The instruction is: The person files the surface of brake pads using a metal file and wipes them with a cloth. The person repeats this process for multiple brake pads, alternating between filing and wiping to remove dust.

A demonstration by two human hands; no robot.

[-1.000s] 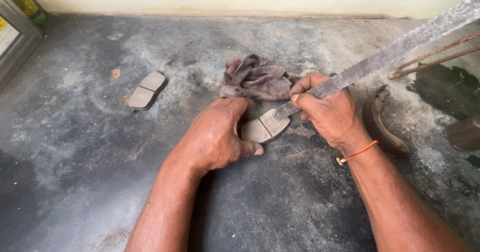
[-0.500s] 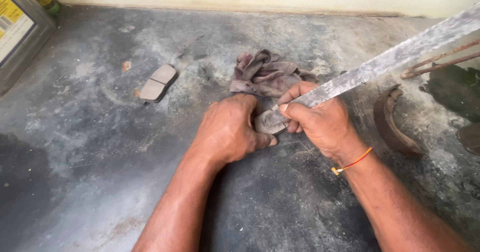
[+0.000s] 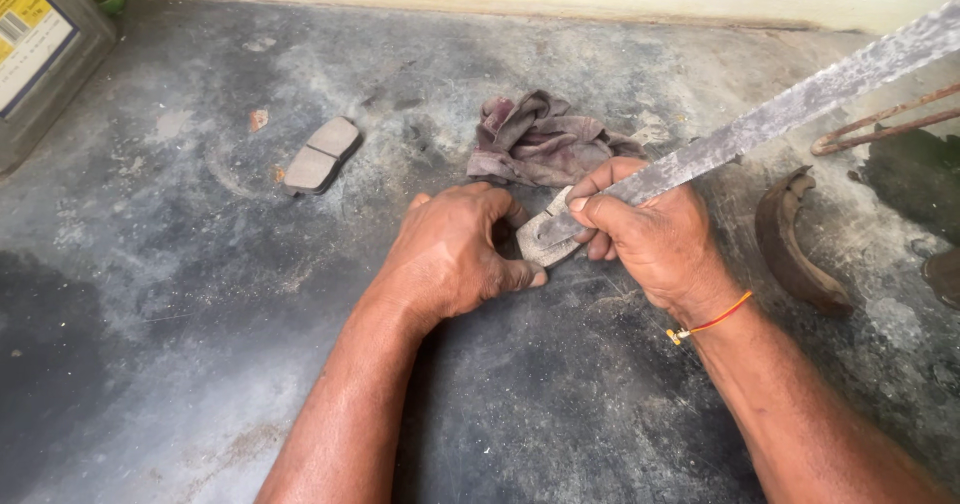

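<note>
**A:** That brake pad (image 3: 545,239) sits on the concrete floor (image 3: 200,344), just in front of the rag (image 3: 545,144). Left hand (image 3: 455,254) is curled tight, pinning it; right hand (image 3: 655,239) is wrapped round the long flat blade (image 3: 790,109).

**B:** I'd keep the blade tip low and scrape away from those left fingertips (image 3: 530,277), which touch the pad's near edge.
</note>
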